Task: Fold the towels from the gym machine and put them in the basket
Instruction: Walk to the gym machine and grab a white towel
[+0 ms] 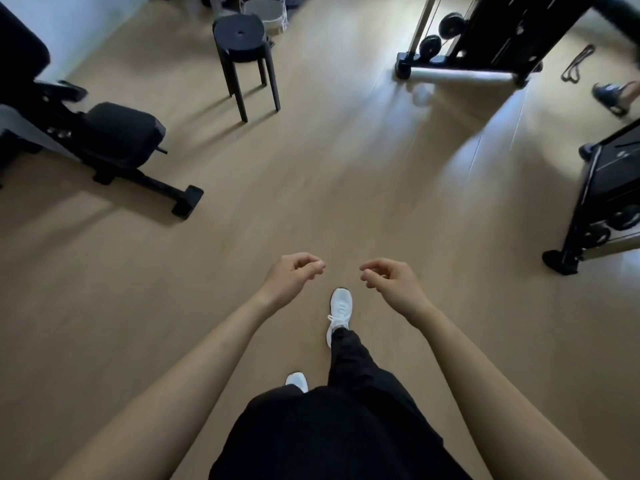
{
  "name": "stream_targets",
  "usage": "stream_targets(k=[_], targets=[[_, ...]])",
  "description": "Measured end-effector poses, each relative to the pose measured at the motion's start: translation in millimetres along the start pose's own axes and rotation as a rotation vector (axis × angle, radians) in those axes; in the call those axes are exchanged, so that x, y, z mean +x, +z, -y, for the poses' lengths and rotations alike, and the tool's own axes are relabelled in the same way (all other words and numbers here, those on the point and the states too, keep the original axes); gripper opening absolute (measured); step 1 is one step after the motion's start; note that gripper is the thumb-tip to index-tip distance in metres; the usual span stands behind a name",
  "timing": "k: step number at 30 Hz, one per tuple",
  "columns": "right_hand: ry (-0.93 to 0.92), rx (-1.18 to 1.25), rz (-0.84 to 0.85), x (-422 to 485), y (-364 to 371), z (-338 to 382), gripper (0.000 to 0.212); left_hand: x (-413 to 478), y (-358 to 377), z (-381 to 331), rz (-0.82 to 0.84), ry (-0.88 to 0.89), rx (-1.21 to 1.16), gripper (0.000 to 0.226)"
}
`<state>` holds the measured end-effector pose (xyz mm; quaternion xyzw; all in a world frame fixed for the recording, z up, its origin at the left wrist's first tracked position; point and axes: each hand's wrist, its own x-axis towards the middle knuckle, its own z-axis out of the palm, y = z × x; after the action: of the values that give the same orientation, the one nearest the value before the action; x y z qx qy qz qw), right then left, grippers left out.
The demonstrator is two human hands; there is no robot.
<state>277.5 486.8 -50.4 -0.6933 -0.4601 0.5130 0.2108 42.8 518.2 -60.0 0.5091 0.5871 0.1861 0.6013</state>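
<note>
Steps across the floor (346, 168) with left grip (292, 271) and right grip (391, 277) loosely curled on nothing, and risks clipping the stool (242, 39) or machine foot (187, 199) while hunting unseen towels.

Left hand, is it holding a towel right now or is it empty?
Empty. The left hand has its fingers loosely curled, with nothing between them.

The person wears a loose black top (329, 441) and black trousers (353, 362). The right trainer (341, 306) is white with white laces; the left trainer (297, 380) is white too. Bare forearms run to the left hand (294, 276) and right hand (393, 279).
</note>
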Motion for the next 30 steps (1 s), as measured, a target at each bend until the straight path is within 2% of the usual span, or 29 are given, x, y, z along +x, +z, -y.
stream_targets(k=[4,11,14,22,30], targets=[[-0.011,0.029,0.021,88.8,-22.7,24.9,0.014,76.5,-8.2,-31.3,-0.011,-0.031,0.052,0.034],[-0.037,-0.043,0.113,238.4,-82.8,90.3,0.013,192.6,-33.8,-91.3,-0.101,-0.104,0.082,0.017],[-0.048,-0.125,0.131,302.0,-104.8,123.6,0.014,239.8,-57.1,-119.2,-0.160,-0.130,0.020,0.015],[-0.001,-0.167,0.172,466.5,-120.7,207.6,0.014,403.8,-139.1,-181.3,-0.180,-0.126,-0.089,0.011],[0.019,-0.240,0.173,618.9,-144.3,320.1,0.019,572.2,-250.4,-256.4,-0.102,-0.103,0.042,0.008]])
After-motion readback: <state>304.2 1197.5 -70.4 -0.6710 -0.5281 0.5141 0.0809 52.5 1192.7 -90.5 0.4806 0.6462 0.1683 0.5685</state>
